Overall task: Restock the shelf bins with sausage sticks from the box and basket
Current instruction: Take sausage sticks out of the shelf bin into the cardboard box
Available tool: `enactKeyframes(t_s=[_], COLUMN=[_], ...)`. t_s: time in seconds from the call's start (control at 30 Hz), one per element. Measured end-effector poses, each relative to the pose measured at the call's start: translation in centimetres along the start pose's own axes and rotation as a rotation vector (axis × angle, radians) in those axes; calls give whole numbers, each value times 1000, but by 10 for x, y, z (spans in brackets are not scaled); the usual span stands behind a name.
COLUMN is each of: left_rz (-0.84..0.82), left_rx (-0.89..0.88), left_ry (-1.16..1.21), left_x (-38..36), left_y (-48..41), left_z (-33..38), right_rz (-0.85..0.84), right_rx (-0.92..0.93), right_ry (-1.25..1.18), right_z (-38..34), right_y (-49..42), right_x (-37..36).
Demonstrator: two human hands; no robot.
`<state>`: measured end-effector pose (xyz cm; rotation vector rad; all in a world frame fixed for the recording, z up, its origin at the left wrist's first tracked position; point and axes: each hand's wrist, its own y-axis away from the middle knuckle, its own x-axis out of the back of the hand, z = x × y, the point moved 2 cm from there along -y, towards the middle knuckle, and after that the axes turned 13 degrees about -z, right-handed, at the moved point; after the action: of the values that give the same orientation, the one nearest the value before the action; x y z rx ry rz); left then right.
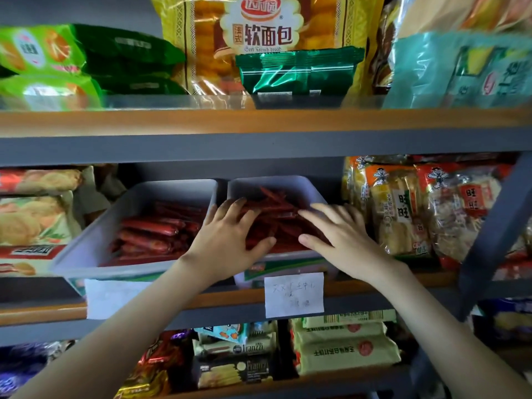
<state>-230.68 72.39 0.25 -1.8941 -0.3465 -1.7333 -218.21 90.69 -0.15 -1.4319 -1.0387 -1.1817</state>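
Both hands spread flat, gripping nothing: my left hand [230, 240] and right hand [342, 237] press sticks [276, 214] in right bin [276, 182]; sticks lie crosswise between palms, hands equally near

Two pale bins [172, 194] sit side by side, both holding red sausage sticks [149, 234], seemingly lying flat.
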Motion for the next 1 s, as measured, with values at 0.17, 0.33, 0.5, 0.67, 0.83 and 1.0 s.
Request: enactKeyframes(t_s=[0.17, 0.33, 0.5, 0.67, 0.83, 1.0], left_rz=[-136, -423, -522, -487, -484, -381], left_rx=[-69, -131, -169, -270, -239, -228], left_ry=[8, -25, -91, -122, -166, -250], left_x=[-2, 3, -9, -11, -19, -17], left_y=[-8, -40, -58, -62, -69, -70], left_z=[-1, -12, -9, 2, -5, -6], right_rz=[-57, -213, -329, -543, -616, -786], right_rx=[29, 33, 22, -34, -57, -145], right_ry=[-27, -91, -83, -83, -29, 13], right_z=[-3, -8, -5, 0, 0, -4], right_y=[-3, -31, -39, -50, -57, -52], right_x=[4, 14, 9, 3, 1, 7])
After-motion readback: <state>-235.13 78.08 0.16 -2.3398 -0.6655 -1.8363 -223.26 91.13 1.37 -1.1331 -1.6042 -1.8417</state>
